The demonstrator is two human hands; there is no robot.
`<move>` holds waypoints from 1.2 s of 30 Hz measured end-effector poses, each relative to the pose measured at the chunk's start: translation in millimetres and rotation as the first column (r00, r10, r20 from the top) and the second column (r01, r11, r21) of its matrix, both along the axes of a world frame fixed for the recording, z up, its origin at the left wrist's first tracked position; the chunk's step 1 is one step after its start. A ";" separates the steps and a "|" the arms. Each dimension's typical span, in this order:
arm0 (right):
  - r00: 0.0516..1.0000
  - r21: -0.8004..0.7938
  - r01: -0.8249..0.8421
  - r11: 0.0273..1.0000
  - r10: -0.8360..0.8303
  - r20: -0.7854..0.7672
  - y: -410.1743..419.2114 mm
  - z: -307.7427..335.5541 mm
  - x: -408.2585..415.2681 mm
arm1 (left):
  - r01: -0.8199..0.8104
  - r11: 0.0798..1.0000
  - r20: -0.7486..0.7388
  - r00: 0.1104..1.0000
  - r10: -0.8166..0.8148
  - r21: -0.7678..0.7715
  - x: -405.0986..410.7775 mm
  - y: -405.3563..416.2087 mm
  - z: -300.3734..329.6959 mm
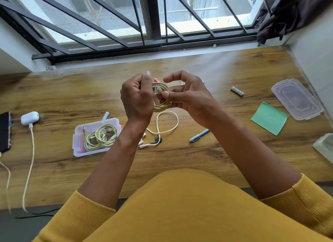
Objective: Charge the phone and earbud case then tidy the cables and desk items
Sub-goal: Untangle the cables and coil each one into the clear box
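Both forearms raised above the desk (54,169); left hand (137,97) grips the coiled cable (162,99), right hand (187,95) pinches its plug; battery (237,90) print unreadable

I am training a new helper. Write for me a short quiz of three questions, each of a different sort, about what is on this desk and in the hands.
1. True or false: the earbud case has a cable plugged into it.
2. Multiple choice: what lies inside the open plastic box? A) a pen B) coiled cables C) a green note
3. Fill in: the left hand and the right hand together hold a coiled ____ above the desk.

Key
1. True.
2. B; the blue pen and the green note lie on the desk outside it.
3. Cable.
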State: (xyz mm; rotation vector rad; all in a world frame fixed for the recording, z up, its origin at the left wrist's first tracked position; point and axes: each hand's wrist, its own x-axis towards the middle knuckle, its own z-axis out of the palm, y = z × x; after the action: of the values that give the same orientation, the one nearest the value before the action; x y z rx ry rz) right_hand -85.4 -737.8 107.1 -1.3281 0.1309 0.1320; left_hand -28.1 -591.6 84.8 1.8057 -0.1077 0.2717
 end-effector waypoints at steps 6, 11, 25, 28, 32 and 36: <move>1.000 -0.016 -0.009 1.000 0.009 0.026 3.4 -0.9 0.1 | 0.044 0.983 -0.204 0.976 -0.081 -0.178 -1.0 -1.2 1.8; 0.999 -0.091 0.011 0.996 -0.008 0.033 3.6 -4.7 1.8 | 0.026 0.946 -0.449 0.876 -0.177 -0.323 -1.8 -3.8 9.0; 0.993 -0.169 0.120 0.978 -0.121 0.005 -4.9 -21.4 2.4 | 0.230 0.800 -0.585 0.576 -0.571 -0.554 1.0 16.3 9.7; 0.986 -0.170 0.158 0.973 -0.164 -0.018 -6.4 -25.2 3.2 | 0.272 0.823 -0.604 0.572 -0.555 -0.499 3.3 23.9 11.0; 0.985 -0.175 0.166 0.970 -0.172 -0.020 -2.9 -26.8 2.2 | 0.289 0.865 -0.559 0.669 -0.489 -0.411 0.5 25.2 10.0; 0.978 -0.194 0.199 0.961 -0.208 -0.027 -1.9 -26.8 0.4 | 0.259 0.914 -0.527 0.753 -0.394 -0.313 -2.5 28.2 7.3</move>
State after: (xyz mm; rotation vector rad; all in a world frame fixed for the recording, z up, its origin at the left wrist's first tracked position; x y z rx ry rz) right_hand -85.0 -739.6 80.4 -1.4945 0.3260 -0.0245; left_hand -30.6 -563.4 92.1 1.5375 0.0403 -0.5165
